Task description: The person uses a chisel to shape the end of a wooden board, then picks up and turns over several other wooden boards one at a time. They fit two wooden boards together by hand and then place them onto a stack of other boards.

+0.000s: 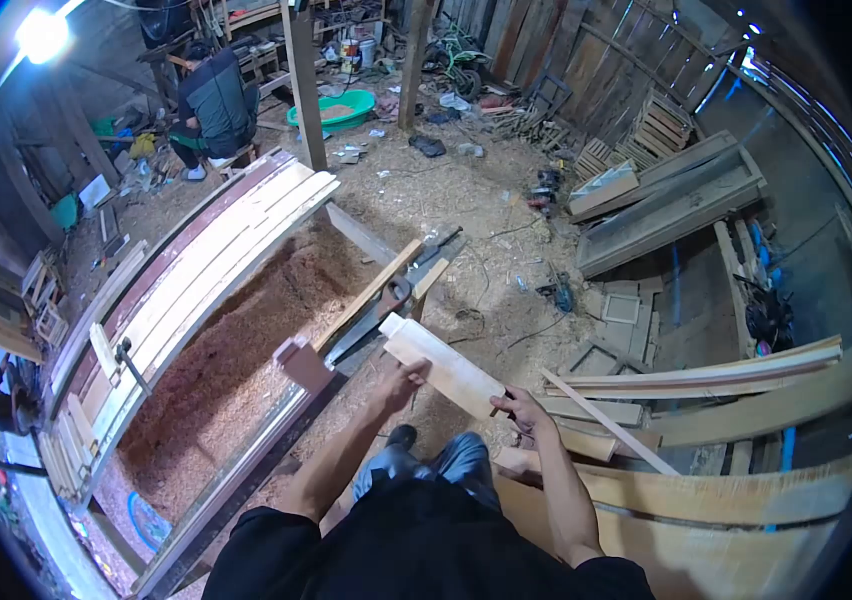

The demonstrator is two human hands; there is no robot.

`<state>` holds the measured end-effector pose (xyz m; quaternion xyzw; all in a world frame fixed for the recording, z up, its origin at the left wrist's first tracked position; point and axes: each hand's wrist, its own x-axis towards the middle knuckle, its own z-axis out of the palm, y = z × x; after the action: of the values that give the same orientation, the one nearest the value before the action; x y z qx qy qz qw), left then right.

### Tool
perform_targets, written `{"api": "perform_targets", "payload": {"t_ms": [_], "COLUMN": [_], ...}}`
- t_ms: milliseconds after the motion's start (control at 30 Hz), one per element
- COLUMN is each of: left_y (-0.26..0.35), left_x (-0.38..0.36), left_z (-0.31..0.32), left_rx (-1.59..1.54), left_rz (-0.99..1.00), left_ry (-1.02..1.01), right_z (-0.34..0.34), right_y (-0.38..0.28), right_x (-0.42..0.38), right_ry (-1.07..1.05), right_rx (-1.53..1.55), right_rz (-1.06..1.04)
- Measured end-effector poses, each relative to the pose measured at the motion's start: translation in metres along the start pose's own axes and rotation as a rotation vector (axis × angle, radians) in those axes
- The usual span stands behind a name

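Observation:
Both my hands hold a short pale wooden board (441, 362) that slants from upper left to lower right in front of me. My left hand (403, 381) grips its lower edge near the middle. My right hand (524, 409) grips its near end, with what looks like a small dark tool or pencil between the fingers. The board's far end points toward a workbench edge (366, 300) with a reddish wooden block (301, 362) on it.
A long bench with pale planks (196, 280) and a sawdust heap (246, 350) lies to my left. Stacked boards (726, 375) lie to my right. Another person (214, 105) crouches at the back near a green basin (336, 112). Power tools and cords lie on the sawdust floor.

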<state>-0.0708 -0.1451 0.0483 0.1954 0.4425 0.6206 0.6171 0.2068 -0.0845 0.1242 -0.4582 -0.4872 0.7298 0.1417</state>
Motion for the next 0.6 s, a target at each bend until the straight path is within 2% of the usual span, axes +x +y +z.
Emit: {"api": "perform_targets", "payload": {"t_ms": [33,133,167,200,233,300,367,433,500,567,600], "left_y": [0.007,0.006,0.014,0.017,0.012,0.002,-0.001,-0.003,-0.003,-0.006,-0.023], "left_x": [0.006,0.043,0.058,0.071,0.090,0.135,0.176,0.204,0.231,0.263,0.283], "left_z": [0.018,0.050,0.058,0.064,0.063,0.062,0.073,0.085,0.086,0.083,0.066], "left_rx": [-0.143,-0.221,-0.183,-0.148,-0.145,-0.144,-0.159,-0.175,-0.175,-0.102,0.024], "left_rz": [-0.208,-0.256,-0.214,-0.172,-0.169,-0.198,-0.201,-0.152,-0.131,0.010,0.022], "left_ry": [0.056,0.119,0.134,0.155,0.173,0.243,0.324,0.489,0.501,0.505,0.566], "right_z": [-0.005,-0.013,-0.017,-0.048,-0.060,-0.083,-0.104,-0.120,-0.130,-0.137,-0.138], "right_y": [-0.009,-0.055,-0.071,-0.027,-0.028,-0.041,-0.058,-0.073,-0.085,-0.103,-0.110], "right_x": [0.014,0.046,0.055,0.104,0.125,0.163,0.197,0.228,0.252,0.282,0.296], "right_ry": [0.012,0.011,0.028,-0.053,-0.071,-0.141,-0.208,-0.210,-0.232,-0.256,-0.227], "right_rx": [0.036,-0.057,-0.091,-0.072,-0.069,-0.180,-0.262,-0.382,-0.380,-0.399,-0.454], "right_rz": [0.013,0.092,0.117,-0.006,-0.001,0.111,0.102,-0.014,0.026,0.061,0.071]}}
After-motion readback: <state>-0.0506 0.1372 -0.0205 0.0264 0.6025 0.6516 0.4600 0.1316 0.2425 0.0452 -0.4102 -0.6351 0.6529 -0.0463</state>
